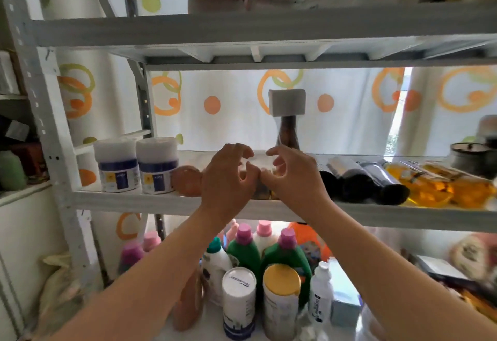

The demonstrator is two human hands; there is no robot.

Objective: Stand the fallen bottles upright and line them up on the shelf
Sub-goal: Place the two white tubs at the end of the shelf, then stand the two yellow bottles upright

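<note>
My left hand (228,179) and right hand (291,176) meet, both curled, at a mostly hidden brownish bottle (265,192) on the shelf (129,201); whether either grips it I cannot tell.

Two tubs (117,164) stand side by side at the left of the shelf (134,200). Several fallen bottles (360,182) lie together at its right. An upright bottle (287,130) stands behind, near the middle.

L hand (228,176) & R hand (290,176), fingers curled, just in front of upright brown bottle (287,132); grip unclear. Right of it dark bottles (357,182) & amber bottles (430,182) lie flat; left, white tubs (117,165).
</note>
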